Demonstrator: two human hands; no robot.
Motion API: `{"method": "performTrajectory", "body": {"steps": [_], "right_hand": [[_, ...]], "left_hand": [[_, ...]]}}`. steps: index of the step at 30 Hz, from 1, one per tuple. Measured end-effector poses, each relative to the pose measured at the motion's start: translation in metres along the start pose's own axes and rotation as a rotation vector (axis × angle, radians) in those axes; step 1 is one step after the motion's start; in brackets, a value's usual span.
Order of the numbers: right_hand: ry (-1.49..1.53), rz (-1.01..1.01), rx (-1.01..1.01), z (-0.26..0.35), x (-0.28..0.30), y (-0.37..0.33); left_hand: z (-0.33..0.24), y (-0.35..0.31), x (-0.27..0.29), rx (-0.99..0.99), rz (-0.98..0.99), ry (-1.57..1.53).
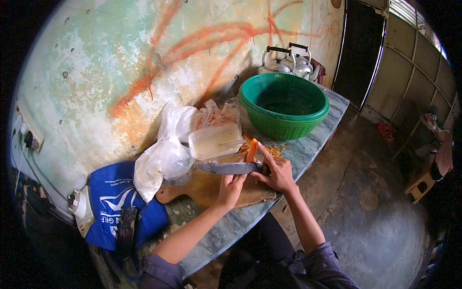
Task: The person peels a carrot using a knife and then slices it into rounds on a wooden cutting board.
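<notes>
Over a wooden cutting board, my right hand is closed on the handle of a knife. The wide grey knife blade points left and lies across in front of a peeled orange carrot. My left hand is closed below the blade, around the carrot's lower end, which is mostly hidden. The carrot's upper end sticks up past the blade, with my right index finger against it. Small orange-yellow scraps lie behind the hands at the board's far edge.
A whitish plastic tub and knotted plastic bags stand behind the board. Stacked green baskets and two metal kettles are at the far right. A blue bag hangs over the marbled table's left end.
</notes>
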State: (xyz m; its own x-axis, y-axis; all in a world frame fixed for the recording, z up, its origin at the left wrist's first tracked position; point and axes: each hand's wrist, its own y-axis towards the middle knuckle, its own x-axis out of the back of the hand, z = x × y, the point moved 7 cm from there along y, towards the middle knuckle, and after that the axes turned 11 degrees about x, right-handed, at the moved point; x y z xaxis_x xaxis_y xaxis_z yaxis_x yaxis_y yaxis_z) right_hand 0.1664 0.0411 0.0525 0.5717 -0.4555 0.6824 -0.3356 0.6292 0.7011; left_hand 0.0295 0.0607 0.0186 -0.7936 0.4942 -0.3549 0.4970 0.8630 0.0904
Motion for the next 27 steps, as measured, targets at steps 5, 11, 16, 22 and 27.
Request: {"method": "performTrajectory", "body": {"steps": [5, 11, 16, 22, 27], "right_hand": [[-0.06, -0.022, 0.005, 0.003, 0.002, 0.004], [0.052, -0.051, 0.065, 0.007, 0.004, 0.005], [0.044, 0.048, 0.063, 0.005, 0.001, 0.003], [0.051, -0.063, 0.09, 0.01, 0.007, 0.005], [0.028, -0.023, 0.046, 0.006, 0.002, 0.001]], "left_hand": [[0.005, 0.002, 0.008, 0.033, -0.001, -0.267], [0.006, -0.001, 0.011, -0.003, -0.024, -0.21], [0.009, -0.001, 0.011, 0.071, -0.038, -0.283], [0.009, -0.002, 0.011, 0.074, -0.042, -0.278], [0.013, -0.002, 0.012, 0.061, -0.014, -0.258]]}}
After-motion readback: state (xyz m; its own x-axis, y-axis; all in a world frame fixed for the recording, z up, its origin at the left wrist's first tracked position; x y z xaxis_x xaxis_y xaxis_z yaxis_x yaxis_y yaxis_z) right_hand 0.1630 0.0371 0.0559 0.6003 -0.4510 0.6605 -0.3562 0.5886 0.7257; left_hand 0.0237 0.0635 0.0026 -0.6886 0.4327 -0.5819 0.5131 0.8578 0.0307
